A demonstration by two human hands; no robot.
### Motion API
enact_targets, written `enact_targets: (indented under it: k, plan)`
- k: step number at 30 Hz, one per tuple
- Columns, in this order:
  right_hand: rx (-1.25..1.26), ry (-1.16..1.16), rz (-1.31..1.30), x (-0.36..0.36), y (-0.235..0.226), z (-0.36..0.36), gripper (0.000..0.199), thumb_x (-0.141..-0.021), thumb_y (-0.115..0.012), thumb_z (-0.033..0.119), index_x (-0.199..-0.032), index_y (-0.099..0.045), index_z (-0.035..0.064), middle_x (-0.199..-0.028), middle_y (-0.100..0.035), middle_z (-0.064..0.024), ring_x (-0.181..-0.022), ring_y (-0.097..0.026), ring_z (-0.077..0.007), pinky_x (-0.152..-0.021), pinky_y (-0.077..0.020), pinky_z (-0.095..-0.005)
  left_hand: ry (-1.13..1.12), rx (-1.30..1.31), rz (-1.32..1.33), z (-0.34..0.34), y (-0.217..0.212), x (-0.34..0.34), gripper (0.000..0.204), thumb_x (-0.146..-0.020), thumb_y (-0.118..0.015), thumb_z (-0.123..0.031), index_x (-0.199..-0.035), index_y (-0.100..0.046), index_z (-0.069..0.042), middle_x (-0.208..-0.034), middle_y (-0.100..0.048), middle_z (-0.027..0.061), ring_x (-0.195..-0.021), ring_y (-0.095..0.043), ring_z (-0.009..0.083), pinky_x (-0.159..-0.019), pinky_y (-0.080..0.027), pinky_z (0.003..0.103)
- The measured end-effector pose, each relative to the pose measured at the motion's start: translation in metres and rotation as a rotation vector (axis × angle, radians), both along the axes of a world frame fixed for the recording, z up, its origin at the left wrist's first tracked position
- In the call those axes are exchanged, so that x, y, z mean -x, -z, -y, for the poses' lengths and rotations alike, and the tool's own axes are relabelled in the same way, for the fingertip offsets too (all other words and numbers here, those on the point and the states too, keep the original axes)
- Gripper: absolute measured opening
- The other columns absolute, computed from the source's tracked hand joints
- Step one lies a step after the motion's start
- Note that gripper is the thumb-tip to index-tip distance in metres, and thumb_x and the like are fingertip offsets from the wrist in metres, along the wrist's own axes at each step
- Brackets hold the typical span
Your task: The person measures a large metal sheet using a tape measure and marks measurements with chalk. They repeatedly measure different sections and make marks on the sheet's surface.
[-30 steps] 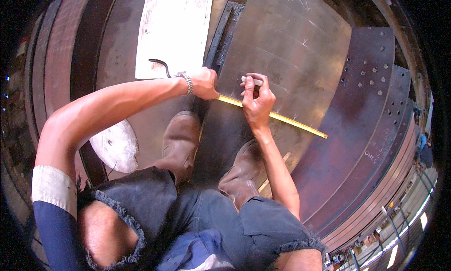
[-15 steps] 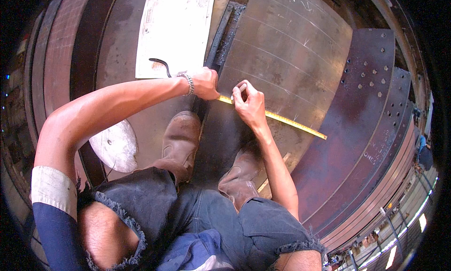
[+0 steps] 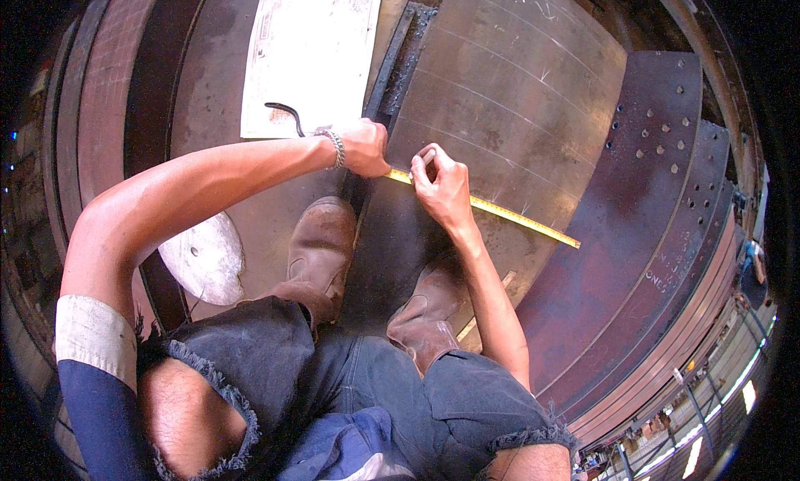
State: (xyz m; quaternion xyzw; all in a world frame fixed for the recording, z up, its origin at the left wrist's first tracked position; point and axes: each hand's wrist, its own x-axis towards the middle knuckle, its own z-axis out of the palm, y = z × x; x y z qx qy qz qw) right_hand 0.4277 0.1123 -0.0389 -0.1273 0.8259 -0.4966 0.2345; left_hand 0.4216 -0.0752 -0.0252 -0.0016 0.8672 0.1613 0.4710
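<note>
My left hand (image 3: pixel 364 148), with a chain bracelet at its wrist, is closed around the near end of a tape measure; its case is hidden by the fingers. The yellow blade (image 3: pixel 525 218) stretches rightward across a brown steel plate (image 3: pixel 508 89) marked with several thin white lines, ending near the plate's right edge. Just over the blade, my right hand (image 3: pixel 444 187) pinches a short whitish stick of chalk (image 3: pixel 429 157) between thumb and fingers. Part of the blade passes hidden beneath this hand.
A white paper sheet (image 3: pixel 312 56) lies at the upper left, a black curved strip (image 3: pixel 286 108) on it. Beside my left boot (image 3: pixel 323 239) is a pale rounded slab (image 3: pixel 204 258). Steel plates with holes (image 3: pixel 650 139) are stacked at right. Another person (image 3: pixel 754 273) is at the far right.
Both my hands and the tape measure stay in practically the same place. The person at the far right has shifted slightly.
</note>
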Motion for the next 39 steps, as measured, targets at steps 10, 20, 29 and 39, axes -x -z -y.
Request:
enact_targets:
  k: [10, 20, 29, 39]
  plan:
    - [0.008, 0.34, -0.391, 0.0, -0.005, 0.001, 0.011, -0.091, -0.063, 0.013, -0.097, -0.06, 0.0044, -0.072, -0.066, -0.0114, -0.057, -0.065, -0.0201, -0.054, -0.0504, -0.032, 0.016, -0.008, -0.052, 0.001, -0.002, -0.002, 0.036, -0.073, -0.07, -0.042, -0.084, -0.075, -0.009, -0.082, -0.07, 0.0169, -0.08, -0.069, 0.03, -0.074, -0.055, 0.04]
    - [0.102, 0.703, -0.242, 0.021, -0.029, -0.084, 0.016, -0.098, -0.054, 0.019, -0.098, -0.058, 0.004, -0.068, -0.062, -0.0014, -0.054, -0.052, -0.0039, -0.048, -0.0403, -0.0198, -0.046, -0.054, 0.02, 0.002, -0.002, 0.001, 0.033, -0.076, -0.069, -0.04, -0.083, -0.075, -0.008, -0.075, -0.07, 0.0142, -0.073, -0.069, 0.0262, -0.069, -0.055, 0.038]
    - [0.05, 0.964, -0.341, 0.029, -0.036, -0.184, 0.019, -0.098, -0.052, 0.02, -0.096, -0.059, 0.0027, -0.074, -0.062, -0.0033, -0.057, -0.054, -0.0051, -0.05, -0.0435, -0.0189, -0.029, -0.088, 0.037, 0.001, -0.01, 0.004, 0.031, -0.078, -0.069, -0.04, -0.08, -0.075, -0.01, -0.07, -0.069, 0.0107, -0.067, -0.068, 0.0237, -0.064, -0.053, 0.037]
    - [-0.01, 1.134, -0.295, 0.01, -0.033, -0.228, 0.02, -0.1, -0.049, 0.02, -0.102, -0.059, 0.0028, -0.072, -0.064, -0.0056, -0.053, -0.054, -0.0061, -0.046, -0.041, -0.0195, 0.028, -0.036, 0.008, 0.001, -0.011, 0.004, 0.032, -0.081, -0.066, -0.041, -0.077, -0.075, -0.011, -0.066, -0.069, 0.0076, -0.064, -0.067, 0.02, -0.064, -0.053, 0.036]
